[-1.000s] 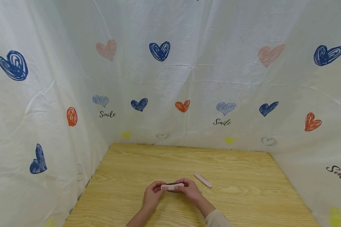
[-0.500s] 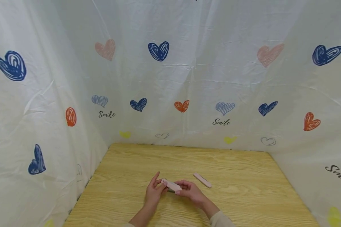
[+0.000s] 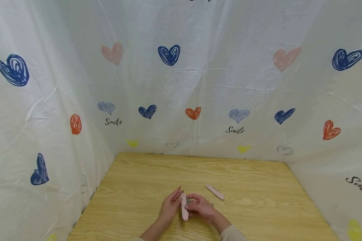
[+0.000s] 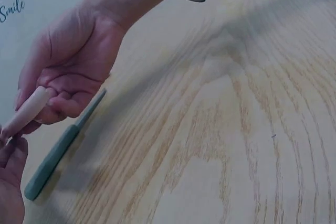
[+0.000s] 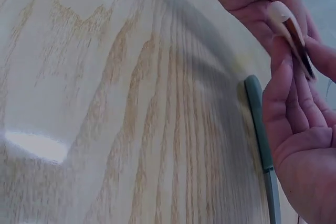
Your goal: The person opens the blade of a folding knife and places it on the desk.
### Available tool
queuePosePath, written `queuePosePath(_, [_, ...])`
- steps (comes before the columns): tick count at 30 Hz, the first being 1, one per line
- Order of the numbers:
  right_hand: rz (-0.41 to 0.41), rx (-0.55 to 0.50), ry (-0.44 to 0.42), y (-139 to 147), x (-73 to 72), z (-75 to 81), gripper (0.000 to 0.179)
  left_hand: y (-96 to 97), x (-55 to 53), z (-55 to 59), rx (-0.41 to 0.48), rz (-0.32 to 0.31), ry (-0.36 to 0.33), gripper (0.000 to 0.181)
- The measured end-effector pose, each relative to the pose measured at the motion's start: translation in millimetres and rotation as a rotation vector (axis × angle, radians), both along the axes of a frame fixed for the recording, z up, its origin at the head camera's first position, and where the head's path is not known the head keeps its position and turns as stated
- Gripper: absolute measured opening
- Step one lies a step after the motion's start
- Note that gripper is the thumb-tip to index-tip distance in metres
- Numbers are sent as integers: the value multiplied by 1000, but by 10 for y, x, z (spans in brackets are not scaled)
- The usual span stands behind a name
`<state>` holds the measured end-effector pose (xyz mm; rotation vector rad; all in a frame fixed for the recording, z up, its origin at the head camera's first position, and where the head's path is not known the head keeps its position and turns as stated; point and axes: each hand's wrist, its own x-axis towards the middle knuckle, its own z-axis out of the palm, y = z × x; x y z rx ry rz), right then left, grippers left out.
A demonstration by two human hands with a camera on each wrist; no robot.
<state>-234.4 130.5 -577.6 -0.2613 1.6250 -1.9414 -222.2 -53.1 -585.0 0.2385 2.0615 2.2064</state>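
The black script word "Smile" (image 3: 114,122) reads clearly twice on the white fabric curtain (image 3: 211,93) at the back, each time beneath a pale-blue hatched heart; at the right edge it is cut to "Smil". Both wrist views catch a "Smile" too. In front, above the pale wood-grain surface (image 3: 259,187), the left hand (image 3: 169,207) pinches the upper end of a slim, pale-pink, round-ended piece (image 3: 184,209), while the right hand (image 3: 200,207) grips its side between thumb and fingers. The right wrist view shows a dark slot along it. Below the hands lies a knife with a green handle (image 4: 55,156) and grey blade. A second slim pale-pink piece (image 3: 215,192) lies beyond the right hand. Any lettering on the pink pieces is too small to tell.
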Motion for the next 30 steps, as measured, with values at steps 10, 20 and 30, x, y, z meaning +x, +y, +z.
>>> queuePosePath(10, [-309,93,22,-37,-6,55,32,14,98,-49,-49,-165,37,61])
queuePosePath(20, [-359,35,90,-33,-15,87,51,32,73,-18,-131,-114,116,44])
queuePosePath(30, [-313,41,167,73,-32,49,44,-19,17,7,-80,-38,58,37])
